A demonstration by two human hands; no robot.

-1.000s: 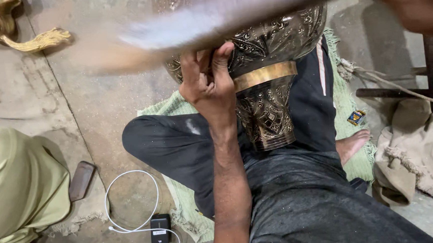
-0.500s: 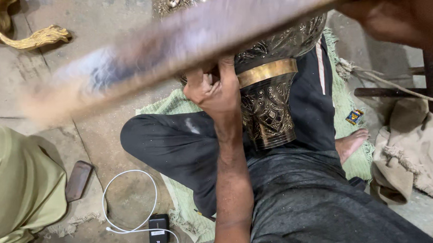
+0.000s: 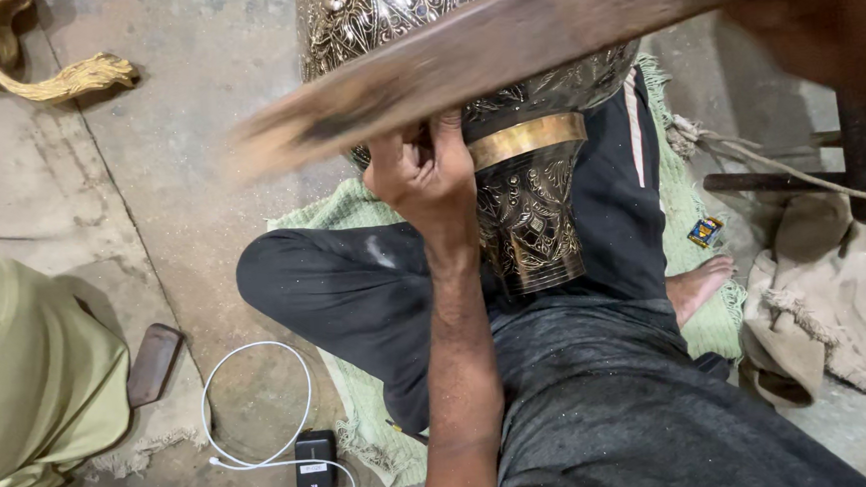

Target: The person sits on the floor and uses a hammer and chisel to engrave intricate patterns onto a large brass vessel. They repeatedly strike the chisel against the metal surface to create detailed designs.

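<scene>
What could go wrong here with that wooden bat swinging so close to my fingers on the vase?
The wooden bat in the right hand is blurred just above the left hand, which is pinched against the engraved metal vase; a misplaced blow could hit those fingers. The vase lies only across the lap, so it might roll or slip sideways.

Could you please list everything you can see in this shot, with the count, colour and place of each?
Vase: one, dark engraved metal with a gold band, on the lap.
Stick: one, brown wood, blurred, across the vase.
Mat: one, green, under the legs.
Cable: one, white, on the floor.
Charger: one, black, by the cable.
Gold ornament: one, top left.
Cloth: one, beige, at right.
Neighbour's garment: one, olive, at left.
Left hand: against the vase.
Right hand: grips the stick.
</scene>
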